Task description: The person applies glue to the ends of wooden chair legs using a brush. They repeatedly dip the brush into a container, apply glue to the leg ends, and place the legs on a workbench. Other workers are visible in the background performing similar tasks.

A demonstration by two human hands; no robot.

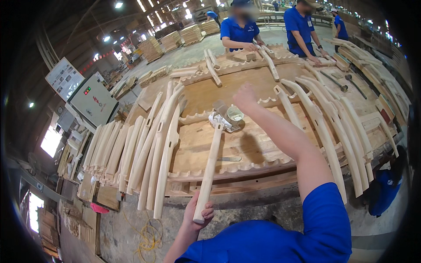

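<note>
My left hand [197,212] is wrapped round the lower end of a pale wooden chair leg [211,168]. The leg slants up and away, its slotted far end resting near a crumpled white cloth [218,120]. Beside the cloth stands a small round cup [234,113] with pale contents. My right arm reaches across the table, and my right hand [245,97] is closed just beyond the cup. Whatever its fingers hold, if anything, cannot be made out. A thin flat strip [229,159] lies on the boards between my arms.
Wavy-edged wooden rails [232,170] cross the worktable. Long curved wooden pieces [164,140] lean at the left, and more [333,118] lie at the right. Across the table, two people in blue shirts [239,30] handle wooden parts. A hammer [335,81] lies at far right.
</note>
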